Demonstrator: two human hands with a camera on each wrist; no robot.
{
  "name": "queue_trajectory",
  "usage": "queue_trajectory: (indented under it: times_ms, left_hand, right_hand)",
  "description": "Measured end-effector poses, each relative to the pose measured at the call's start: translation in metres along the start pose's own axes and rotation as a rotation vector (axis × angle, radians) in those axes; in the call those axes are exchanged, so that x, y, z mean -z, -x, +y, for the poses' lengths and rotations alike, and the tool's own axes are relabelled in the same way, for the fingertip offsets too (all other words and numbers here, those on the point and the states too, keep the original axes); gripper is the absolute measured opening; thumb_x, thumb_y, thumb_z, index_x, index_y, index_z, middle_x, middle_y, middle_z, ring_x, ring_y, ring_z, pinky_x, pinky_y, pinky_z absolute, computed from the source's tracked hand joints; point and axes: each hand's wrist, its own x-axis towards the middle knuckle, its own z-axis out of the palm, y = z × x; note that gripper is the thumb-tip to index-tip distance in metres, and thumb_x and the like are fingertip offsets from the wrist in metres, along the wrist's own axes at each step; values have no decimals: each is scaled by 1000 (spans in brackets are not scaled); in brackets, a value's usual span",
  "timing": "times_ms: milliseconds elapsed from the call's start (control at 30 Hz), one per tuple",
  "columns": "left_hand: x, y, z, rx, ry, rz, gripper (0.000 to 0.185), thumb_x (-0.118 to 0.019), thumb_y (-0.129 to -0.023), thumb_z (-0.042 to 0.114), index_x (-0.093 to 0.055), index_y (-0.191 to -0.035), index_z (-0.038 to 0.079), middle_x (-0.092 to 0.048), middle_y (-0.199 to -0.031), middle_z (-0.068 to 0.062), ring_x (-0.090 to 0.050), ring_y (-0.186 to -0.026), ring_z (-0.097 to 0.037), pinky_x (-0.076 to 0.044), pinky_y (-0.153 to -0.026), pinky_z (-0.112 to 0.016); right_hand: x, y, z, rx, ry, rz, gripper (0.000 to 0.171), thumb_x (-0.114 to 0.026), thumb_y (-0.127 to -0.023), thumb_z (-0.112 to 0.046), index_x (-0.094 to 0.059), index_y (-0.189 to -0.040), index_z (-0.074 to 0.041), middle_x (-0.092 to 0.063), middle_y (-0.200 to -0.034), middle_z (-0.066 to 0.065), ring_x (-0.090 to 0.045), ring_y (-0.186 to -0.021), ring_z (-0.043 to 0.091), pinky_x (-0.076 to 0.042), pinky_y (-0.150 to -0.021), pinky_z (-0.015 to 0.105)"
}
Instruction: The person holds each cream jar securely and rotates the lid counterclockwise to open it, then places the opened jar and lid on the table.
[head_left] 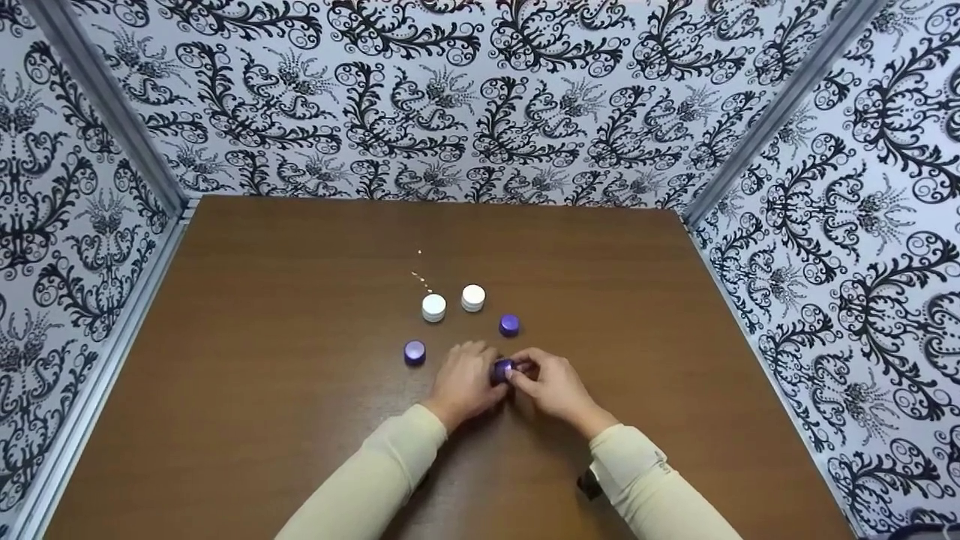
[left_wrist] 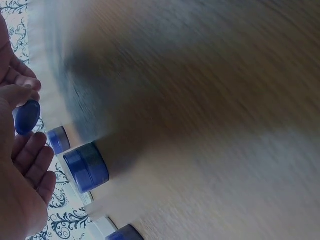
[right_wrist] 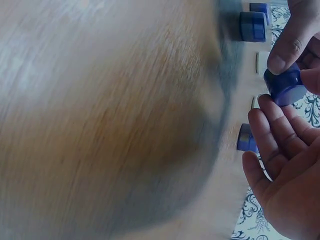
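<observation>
Head view gives me a brown worktop [head_left: 262, 390] walled on three sides by black-and-white patterned panels [head_left: 480, 97], with wide bare wood to the left, right and far side of the small cluster at centre. I can read no label or writing on anything. Both hands meet near the middle: my left hand [head_left: 463, 384] and right hand [head_left: 551, 386] pinch one small purple jar [head_left: 502, 370] between their fingertips, just above the wood. Around it stand two white jars [head_left: 453, 302] side by side beyond, a purple jar [head_left: 509, 324] near the right one, and another purple jar [head_left: 415, 352] just left of the hands
</observation>
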Motion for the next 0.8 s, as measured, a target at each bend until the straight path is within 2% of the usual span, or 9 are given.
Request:
queue_trajectory:
  times_ms: [400,800]
  left_hand:
    - [1,1,-2,-20,-42,8,36,-80,-76,40,-72,-92,9,-65,-91,-4,-61,-86,-27,-48,-79,-43]
    - [4,-1,-2,-35,-66,-48,34,-78,-80,38,-72,-97,8,-65,-94,-4,-61,-91,-25,-48,-84,-42]
  right_hand:
    - [-1,-3,-1,-3,-64,-14,20,-70,-93,-20,-69,-107,-6,-69,-91,-1,-67,-85,17,-54,-79,36]
    - [0,-4,1,23,-104,-36,21,-70,-93,-18,-68,-108,-4,-69,-92,1,-66,-87,18,-54,-80,34]
